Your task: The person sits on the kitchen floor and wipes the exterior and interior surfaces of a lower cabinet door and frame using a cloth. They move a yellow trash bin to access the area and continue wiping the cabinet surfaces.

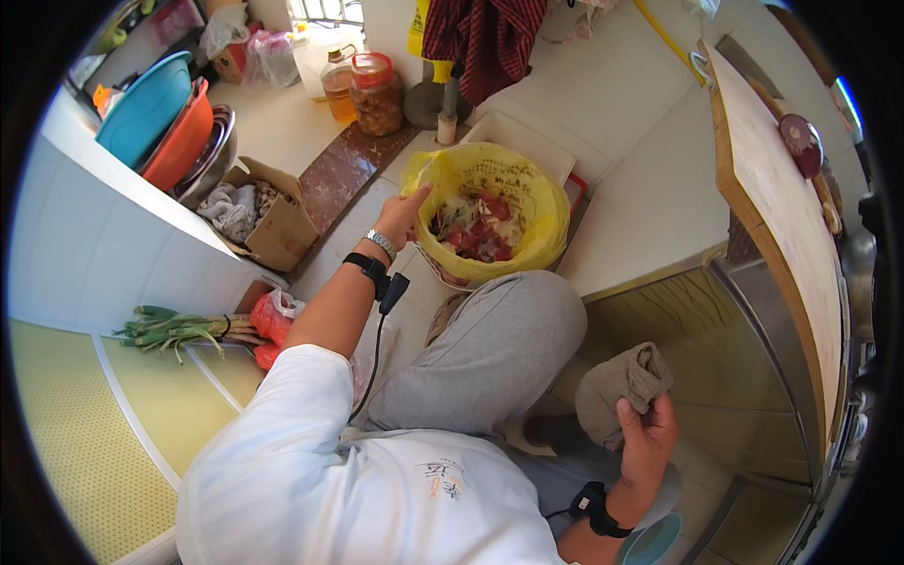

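Observation:
My left hand (401,212) grips the near left rim of a waste bin lined with a yellow plastic bag (540,244). Its thumb lies over the bag's edge, and the other fingers are mostly hidden outside the rim. Inside the bin is mixed refuse (484,226), with red and whitish scraps. At the lower right, my right hand (646,427) holds a folded grey-brown cloth (613,395), pinched between thumb and fingers. The cloth is beside my bent knee (522,325), in front of the cabinet front, and apart from the bin.
A wooden board (770,191) juts out on the right. Left stand a cardboard box (279,226) with rags, stacked basins (152,106), and scallions (191,328) by a red bag (272,318). A lidded jar (378,99) stands behind; a teal basin (653,540) sits low right.

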The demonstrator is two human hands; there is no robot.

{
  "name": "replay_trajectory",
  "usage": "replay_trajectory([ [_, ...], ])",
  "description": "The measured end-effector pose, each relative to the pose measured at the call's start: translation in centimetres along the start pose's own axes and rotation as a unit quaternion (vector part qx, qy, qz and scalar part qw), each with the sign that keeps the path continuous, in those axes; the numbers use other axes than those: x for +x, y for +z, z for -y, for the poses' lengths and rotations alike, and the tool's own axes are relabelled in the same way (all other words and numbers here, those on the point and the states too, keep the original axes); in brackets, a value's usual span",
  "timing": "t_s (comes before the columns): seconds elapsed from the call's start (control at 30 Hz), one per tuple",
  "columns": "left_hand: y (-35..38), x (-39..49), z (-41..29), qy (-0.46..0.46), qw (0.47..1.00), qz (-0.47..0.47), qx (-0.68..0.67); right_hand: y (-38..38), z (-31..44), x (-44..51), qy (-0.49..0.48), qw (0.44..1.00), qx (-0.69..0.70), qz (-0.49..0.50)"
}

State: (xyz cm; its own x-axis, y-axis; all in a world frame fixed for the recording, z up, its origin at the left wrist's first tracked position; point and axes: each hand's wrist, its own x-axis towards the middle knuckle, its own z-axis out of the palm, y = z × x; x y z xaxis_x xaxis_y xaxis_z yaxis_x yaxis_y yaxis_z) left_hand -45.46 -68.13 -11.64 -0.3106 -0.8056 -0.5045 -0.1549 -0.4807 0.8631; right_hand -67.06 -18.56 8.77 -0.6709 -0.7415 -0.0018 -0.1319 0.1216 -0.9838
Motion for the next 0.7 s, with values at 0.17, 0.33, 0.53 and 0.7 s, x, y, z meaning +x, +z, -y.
replay_trajectory([
  [0.17, -0.4, 1.3, 1.0, 0.033, 0.999, -0.014, 0.015, -0.5, -0.4, 0.2, -0.003, 1.0, 0.006, -0.009],
  [0.33, -2.5, 2.8, 2.1, 0.063, 0.996, -0.052, 0.036, -0.8, -0.6, 0.3, -0.004, 1.0, 0.012, -0.012],
  [0.53, -10.5, 2.8, 2.1, 0.075, 0.991, -0.109, 0.013, -1.0, -0.7, 0.8, -0.004, 1.0, 0.009, -0.001],
  [0.7, -16.5, 0.2, 1.5, 0.042, 0.982, -0.161, -0.091, -0.6, -0.4, 0.9, 0.018, 1.0, 0.022, 0.001],
])
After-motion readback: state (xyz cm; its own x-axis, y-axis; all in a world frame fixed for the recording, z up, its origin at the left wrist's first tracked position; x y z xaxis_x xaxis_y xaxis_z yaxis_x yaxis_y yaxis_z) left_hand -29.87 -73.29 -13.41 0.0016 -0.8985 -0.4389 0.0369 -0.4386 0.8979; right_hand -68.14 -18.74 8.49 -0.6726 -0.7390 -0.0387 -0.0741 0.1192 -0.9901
